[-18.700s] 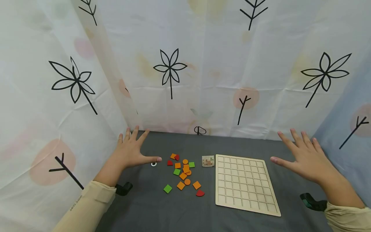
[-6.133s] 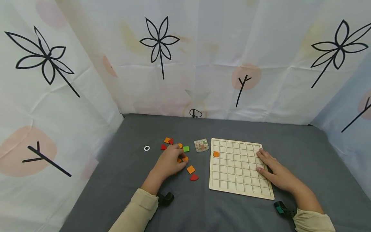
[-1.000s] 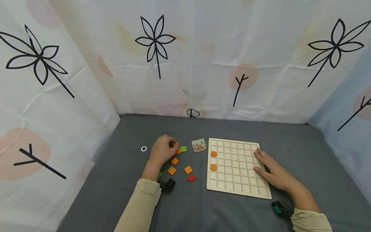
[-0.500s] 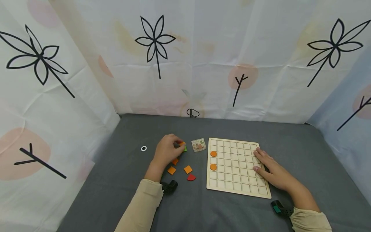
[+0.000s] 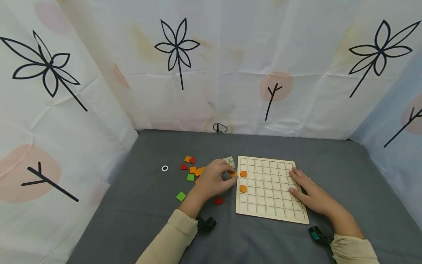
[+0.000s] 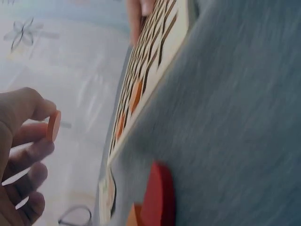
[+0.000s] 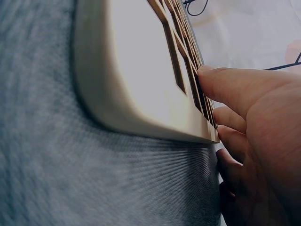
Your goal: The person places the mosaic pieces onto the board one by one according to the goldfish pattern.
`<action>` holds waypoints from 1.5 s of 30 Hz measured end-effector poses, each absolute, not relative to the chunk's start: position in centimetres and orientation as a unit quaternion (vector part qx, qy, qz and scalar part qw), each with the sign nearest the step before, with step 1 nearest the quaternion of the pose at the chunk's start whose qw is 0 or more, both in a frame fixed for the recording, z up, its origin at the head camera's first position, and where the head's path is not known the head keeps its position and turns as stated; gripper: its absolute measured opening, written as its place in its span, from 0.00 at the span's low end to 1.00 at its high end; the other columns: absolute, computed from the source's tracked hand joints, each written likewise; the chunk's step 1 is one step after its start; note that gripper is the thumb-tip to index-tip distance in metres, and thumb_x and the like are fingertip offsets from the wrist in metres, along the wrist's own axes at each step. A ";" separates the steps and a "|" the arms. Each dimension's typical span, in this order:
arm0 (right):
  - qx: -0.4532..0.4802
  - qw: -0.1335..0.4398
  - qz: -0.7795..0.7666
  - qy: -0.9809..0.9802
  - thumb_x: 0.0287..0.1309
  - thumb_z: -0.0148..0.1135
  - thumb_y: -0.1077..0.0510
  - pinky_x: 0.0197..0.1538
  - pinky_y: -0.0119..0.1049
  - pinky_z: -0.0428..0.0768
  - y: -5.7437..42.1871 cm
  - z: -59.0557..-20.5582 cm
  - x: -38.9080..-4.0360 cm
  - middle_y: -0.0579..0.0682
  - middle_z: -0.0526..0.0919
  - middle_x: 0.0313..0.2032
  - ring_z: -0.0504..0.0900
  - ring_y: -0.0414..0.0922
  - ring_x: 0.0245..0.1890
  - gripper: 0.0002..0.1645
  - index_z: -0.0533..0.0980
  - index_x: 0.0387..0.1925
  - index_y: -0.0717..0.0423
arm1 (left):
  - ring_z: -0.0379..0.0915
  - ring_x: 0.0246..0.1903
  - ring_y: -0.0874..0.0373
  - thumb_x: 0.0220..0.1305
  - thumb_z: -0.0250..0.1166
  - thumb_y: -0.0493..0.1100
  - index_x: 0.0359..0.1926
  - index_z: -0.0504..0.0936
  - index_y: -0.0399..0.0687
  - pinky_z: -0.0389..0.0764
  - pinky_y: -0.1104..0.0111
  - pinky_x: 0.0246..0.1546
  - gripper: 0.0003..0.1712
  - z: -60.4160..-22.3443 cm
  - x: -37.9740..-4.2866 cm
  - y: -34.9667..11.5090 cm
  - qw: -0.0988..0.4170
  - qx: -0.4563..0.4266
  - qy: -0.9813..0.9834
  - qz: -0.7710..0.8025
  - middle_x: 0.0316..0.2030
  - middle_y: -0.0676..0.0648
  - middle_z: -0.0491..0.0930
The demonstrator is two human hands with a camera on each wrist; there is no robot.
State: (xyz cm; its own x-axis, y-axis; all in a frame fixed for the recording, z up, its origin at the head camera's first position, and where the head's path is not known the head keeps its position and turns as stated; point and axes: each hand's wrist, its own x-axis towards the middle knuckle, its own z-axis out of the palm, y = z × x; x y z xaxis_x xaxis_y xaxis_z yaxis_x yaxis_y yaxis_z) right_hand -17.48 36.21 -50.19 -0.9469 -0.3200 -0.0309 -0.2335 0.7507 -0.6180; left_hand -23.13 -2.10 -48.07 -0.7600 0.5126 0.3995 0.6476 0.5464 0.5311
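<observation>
My left hand (image 5: 214, 179) pinches an orange round disc (image 6: 54, 126) between thumb and index finger, the other fingers loosely bent. It is in the air beside the left edge of a pale wooden grid board (image 5: 273, 190). In the board's left column lie an upper orange disc (image 5: 243, 173) and a lower orange disc (image 5: 243, 189), one cell apart. My right hand (image 5: 311, 192) rests with extended fingers on the board's right edge; the right wrist view shows its thumb (image 7: 221, 84) on top. A small pattern card (image 5: 230, 161) is partly hidden behind my left hand.
Left of the board lie loose flat pieces, among them a green square (image 5: 181, 197), an orange square (image 5: 192, 169) and a red quarter-round piece (image 5: 218, 201). A white ring (image 5: 165, 168) lies farther left. The grey tabletop (image 5: 263, 242) meets a patterned curtain (image 5: 244, 110) behind.
Since a second ago my left hand has picked up an orange disc from the pile and carried it right to the board's edge. My right hand stays on the board.
</observation>
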 end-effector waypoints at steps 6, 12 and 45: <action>-0.145 0.069 -0.316 0.935 0.78 0.59 0.46 0.79 0.73 0.45 36.2 -49.9 -17.6 0.67 0.46 0.84 0.44 0.73 0.82 0.46 0.53 0.84 0.61 | 0.78 0.39 0.55 0.69 0.73 0.46 0.43 0.92 0.50 0.78 0.70 0.45 0.06 -47.7 -21.2 0.0 0.077 -0.411 -0.845 -0.334 0.38 0.53 0.85; -0.142 0.070 -0.312 0.937 0.78 0.58 0.46 0.79 0.73 0.45 36.1 -50.1 -17.6 0.66 0.46 0.84 0.44 0.72 0.83 0.46 0.52 0.84 0.61 | 0.77 0.39 0.65 0.71 0.72 0.48 0.45 0.93 0.54 0.72 0.82 0.41 0.08 -49.0 -19.9 1.7 0.060 -0.457 -0.845 -0.270 0.40 0.56 0.85; -0.137 0.076 -0.327 0.932 0.78 0.59 0.46 0.77 0.76 0.44 36.0 -50.2 -17.5 0.65 0.44 0.85 0.42 0.72 0.83 0.46 0.52 0.84 0.60 | 0.72 0.35 0.67 0.70 0.73 0.47 0.42 0.92 0.56 0.69 0.80 0.38 0.04 -49.2 -20.1 3.1 0.024 -0.461 -0.864 -0.203 0.37 0.56 0.84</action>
